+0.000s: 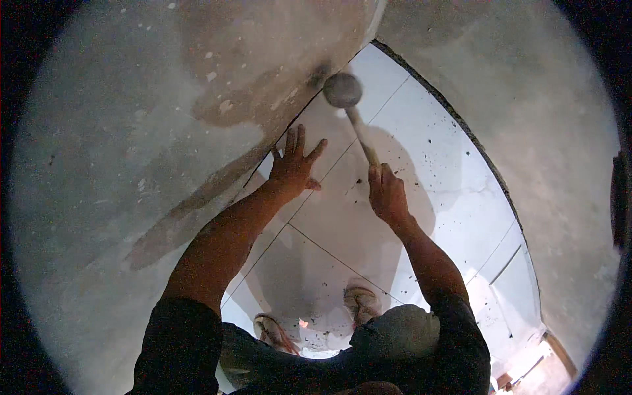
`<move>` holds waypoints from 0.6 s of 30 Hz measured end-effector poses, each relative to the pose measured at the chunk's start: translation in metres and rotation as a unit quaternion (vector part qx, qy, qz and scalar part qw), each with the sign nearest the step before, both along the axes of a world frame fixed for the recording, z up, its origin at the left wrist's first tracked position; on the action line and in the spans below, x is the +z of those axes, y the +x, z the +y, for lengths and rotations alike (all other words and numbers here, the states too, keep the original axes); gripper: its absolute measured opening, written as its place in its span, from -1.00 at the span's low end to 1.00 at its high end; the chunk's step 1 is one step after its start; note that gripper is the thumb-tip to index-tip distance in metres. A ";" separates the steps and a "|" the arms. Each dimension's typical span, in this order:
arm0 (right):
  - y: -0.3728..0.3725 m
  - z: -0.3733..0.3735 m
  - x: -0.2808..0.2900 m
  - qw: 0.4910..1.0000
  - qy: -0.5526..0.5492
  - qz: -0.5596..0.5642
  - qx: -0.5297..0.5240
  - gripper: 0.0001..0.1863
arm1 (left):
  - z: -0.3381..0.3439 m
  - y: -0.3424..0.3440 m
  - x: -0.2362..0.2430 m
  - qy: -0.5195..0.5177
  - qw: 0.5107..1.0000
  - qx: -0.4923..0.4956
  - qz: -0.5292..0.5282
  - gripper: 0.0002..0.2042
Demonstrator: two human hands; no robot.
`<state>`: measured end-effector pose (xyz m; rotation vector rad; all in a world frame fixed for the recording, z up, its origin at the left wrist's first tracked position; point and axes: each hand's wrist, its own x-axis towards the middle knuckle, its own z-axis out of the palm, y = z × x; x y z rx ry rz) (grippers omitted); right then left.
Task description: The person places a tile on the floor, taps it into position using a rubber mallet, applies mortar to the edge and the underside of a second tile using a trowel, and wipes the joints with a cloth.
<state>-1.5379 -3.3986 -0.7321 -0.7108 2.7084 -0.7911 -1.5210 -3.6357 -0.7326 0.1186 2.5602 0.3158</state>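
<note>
Two hands reach out: the right hand [387,195] is curled tight round a wooden-handled mallet [343,91], over a white floor tile [329,131] by the wall [191,145]. The left hand [291,170] is spread wide, holding nothing; I can't tell if it touches. A crooked swing could hurt it; too hard a hit might crack the tile.

White tiled floor [454,178], scattered dark crumbs [359,181]
</note>
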 end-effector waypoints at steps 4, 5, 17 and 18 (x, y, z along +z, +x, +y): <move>0.005 -0.002 0.005 0.967 -0.053 -0.193 -0.155 -0.75 | -0.002 0.003 -0.001 -0.001 1.000 -0.004 0.018 0.09; 0.003 0.007 -0.008 0.994 -0.008 -0.090 -0.063 -0.74 | 0.000 0.001 0.001 0.002 1.000 -0.003 0.017 0.09; 0.002 0.016 -0.034 0.983 0.106 0.058 0.137 -0.80 | -0.019 0.011 -0.025 0.061 0.988 -0.012 0.138 0.13; 0.003 0.012 -0.024 0.982 0.100 0.057 0.152 -0.80 | -0.024 0.015 -0.026 0.054 0.989 0.003 0.135 0.13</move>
